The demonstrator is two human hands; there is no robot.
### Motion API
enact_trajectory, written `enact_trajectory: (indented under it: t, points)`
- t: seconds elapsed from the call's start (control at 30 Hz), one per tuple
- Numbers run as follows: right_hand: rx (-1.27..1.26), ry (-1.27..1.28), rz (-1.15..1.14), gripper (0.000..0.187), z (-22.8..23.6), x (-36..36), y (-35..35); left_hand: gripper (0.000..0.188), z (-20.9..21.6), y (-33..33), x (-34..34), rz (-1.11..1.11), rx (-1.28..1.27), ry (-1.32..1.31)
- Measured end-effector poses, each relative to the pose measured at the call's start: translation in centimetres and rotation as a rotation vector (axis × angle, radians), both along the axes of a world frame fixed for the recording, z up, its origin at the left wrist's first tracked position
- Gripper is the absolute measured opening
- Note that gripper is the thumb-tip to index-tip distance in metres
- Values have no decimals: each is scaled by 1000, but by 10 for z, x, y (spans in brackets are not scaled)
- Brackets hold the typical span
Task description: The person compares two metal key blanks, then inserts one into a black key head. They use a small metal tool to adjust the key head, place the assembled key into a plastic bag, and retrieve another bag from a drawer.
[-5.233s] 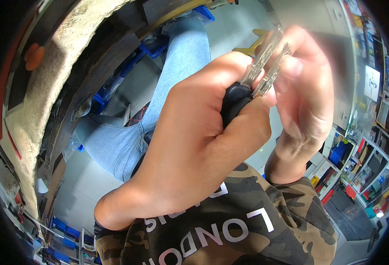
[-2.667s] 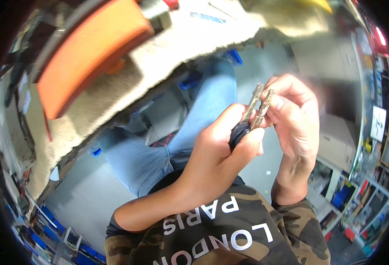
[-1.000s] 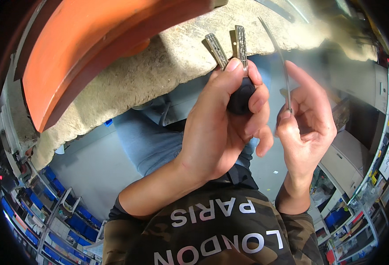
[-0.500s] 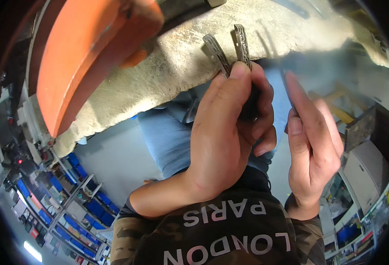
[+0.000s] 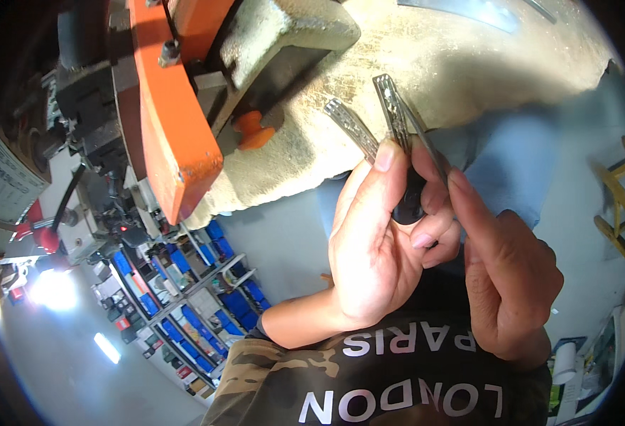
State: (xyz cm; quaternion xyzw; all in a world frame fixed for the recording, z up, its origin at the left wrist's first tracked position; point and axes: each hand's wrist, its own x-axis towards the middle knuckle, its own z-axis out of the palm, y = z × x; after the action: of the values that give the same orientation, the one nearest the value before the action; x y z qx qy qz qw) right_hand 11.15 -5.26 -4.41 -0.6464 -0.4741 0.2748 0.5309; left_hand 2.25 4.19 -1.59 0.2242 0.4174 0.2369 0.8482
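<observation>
My left hand point(image 5: 376, 248) is closed with thumb and fingers around two narrow engraved metal strips point(image 5: 354, 130) that spread apart in a V. A rounded black part point(image 5: 410, 202) shows between those fingers; how it joins the strips is hidden. My right hand point(image 5: 508, 277) pinches a thin, dark, rod-like metal tool point(image 5: 426, 138). This tool slants up along the right-hand strip point(image 5: 389, 99), with its tip close to that strip's upper end. I cannot tell whether they touch.
Beyond my hands lies a worn, pale bench top point(image 5: 298, 153). An orange metal machine part point(image 5: 177, 135) and an orange knob point(image 5: 253, 130) stand at its left. A shelf rack with blue bins point(image 5: 238, 309) is at lower left, and a yellow frame point(image 5: 621, 192) at the right.
The tool in my right hand has come left, from apart in the air to alongside the right-hand strip. The view has shifted, showing more of the orange machine.
</observation>
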Motion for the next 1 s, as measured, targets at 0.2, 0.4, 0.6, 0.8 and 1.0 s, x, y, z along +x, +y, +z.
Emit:
enact_trajectory:
  t: [0.2, 0.4, 0.6, 0.8, 1.0]
  points:
    - [23, 54, 27, 33, -4, -2, -2, 37, 1, -3, 1, 14, 49, 71]
    - [121, -10, -48, 34, -11, -12, 3, 36, -1, -5, 2, 62, 66, 129]
    - [169, 95, -86, 35, -11, -19, 5, 32, -7, -2, 0, -29, 129, 25]
    - [254, 401, -86, 33, -14, -23, 8, 32, -8, -2, -3, -54, 167, 60]
    - [239, 491, -36, 32, -13, -18, 3, 32, -13, -1, -4, -86, 244, 43]
